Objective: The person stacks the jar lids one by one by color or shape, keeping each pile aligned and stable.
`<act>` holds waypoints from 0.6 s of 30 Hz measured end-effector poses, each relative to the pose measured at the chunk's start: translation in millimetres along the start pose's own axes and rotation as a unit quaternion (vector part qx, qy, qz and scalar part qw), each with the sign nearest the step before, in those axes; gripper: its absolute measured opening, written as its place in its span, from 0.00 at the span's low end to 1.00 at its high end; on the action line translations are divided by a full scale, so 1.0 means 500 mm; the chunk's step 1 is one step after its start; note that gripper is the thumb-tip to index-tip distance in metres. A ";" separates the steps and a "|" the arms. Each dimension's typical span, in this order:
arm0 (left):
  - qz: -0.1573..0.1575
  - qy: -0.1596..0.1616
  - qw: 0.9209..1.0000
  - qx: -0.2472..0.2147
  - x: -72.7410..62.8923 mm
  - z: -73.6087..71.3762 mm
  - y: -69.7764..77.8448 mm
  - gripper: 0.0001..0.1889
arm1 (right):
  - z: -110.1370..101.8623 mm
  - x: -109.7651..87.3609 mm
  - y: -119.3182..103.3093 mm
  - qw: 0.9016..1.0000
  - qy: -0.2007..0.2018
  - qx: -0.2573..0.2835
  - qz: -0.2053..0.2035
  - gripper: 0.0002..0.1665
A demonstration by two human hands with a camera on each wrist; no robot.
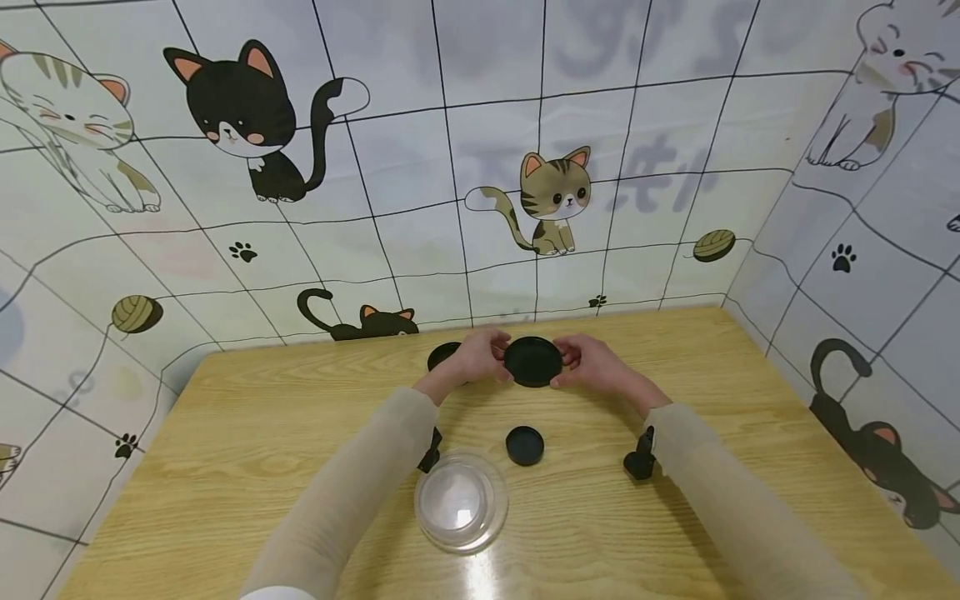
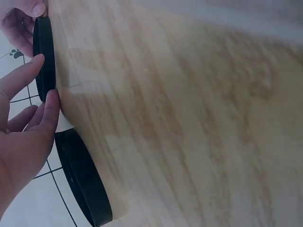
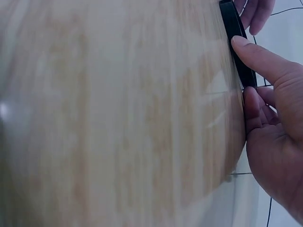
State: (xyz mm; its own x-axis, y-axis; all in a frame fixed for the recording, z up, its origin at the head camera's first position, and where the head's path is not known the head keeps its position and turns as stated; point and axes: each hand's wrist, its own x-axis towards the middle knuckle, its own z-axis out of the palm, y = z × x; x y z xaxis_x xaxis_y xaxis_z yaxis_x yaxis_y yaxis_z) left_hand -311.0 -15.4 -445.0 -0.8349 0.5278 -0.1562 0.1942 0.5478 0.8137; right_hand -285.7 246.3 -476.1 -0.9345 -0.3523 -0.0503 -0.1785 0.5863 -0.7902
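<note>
Both hands hold a shallow round black dish (image 1: 533, 362) from its two sides, near the back edge of the table. My left hand (image 1: 482, 357) has its thumb on the rim and its other fingers at the side, as the left wrist view shows. On the opposite side, my right hand (image 1: 591, 363) pinches the rim between thumb and fingers, low over the wood. A second black dish (image 1: 444, 356) lies just left of the left hand, partly covered by it. Nearer the front is a smaller black dish (image 1: 525, 446).
Clear round plastic covers (image 1: 461, 503), apparently nested, stand on the wooden table (image 1: 300, 433) beside the left forearm. Behind the table rises a cat-patterned wall covering (image 1: 420, 167), close to the hands. A black camera mount (image 1: 640, 463) sits under the right wrist.
</note>
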 end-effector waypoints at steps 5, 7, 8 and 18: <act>0.009 0.000 1.000 0.018 0.005 0.007 -0.003 0.40 | 0.000 0.002 0.004 1.000 0.000 -0.003 -0.007 0.46; 0.012 -0.001 0.999 0.040 0.004 0.010 0.002 0.40 | -0.001 0.004 0.006 1.000 -0.001 -0.005 -0.009 0.45; 0.013 -0.001 0.999 0.053 0.004 0.011 0.005 0.40 | -0.001 0.005 0.007 1.000 -0.002 -0.007 -0.011 0.45; 0.004 -0.001 0.996 0.086 0.015 0.012 0.002 0.38 | -0.001 0.003 0.002 1.000 -0.006 -0.003 -0.019 0.42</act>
State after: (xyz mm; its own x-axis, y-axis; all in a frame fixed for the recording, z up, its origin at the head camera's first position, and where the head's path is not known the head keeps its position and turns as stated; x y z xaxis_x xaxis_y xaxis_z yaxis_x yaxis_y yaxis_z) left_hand -313.9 -7.1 -449.0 -0.8319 0.5336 -0.1520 0.2856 0.6467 0.7073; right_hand -287.5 246.9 -476.6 -0.9232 -0.3833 -0.0271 -0.2159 0.5759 -0.7885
